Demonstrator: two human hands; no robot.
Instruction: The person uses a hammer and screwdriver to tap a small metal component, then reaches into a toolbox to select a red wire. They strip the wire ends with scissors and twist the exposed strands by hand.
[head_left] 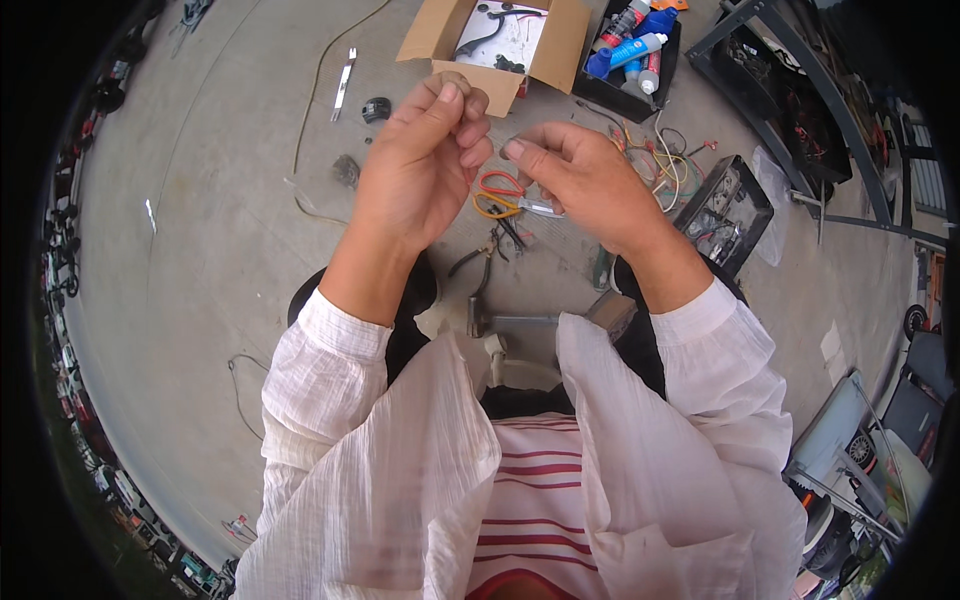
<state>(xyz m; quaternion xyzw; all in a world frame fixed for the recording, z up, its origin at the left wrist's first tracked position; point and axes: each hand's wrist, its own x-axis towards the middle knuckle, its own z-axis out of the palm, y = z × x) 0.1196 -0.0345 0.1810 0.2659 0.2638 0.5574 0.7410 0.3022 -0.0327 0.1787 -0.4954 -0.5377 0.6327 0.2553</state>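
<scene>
My left hand (428, 150) is raised in front of an open cardboard box (500, 88), its thumb pressed against the bent index finger. Whatever lies in that pinch, if anything, is too small to make out. To its right my right hand (590, 180) also has thumb and forefinger pressed together, and its fingertips hide any small thing between them. The two hands are apart. Below them on the concrete floor lie scissors (498, 206) with red and orange handles. Nearer me are dark-handled pliers (484, 268) and a hammer (476, 316).
Black levers (484, 38) lie in the box. Beside it a black bin (640, 102) holds tubes and bottles. Loose wires (668, 165) and a black tray of small parts (735, 215) sit right. A metal rack (765, 120) stands far right; a silver strip (344, 85) lies left.
</scene>
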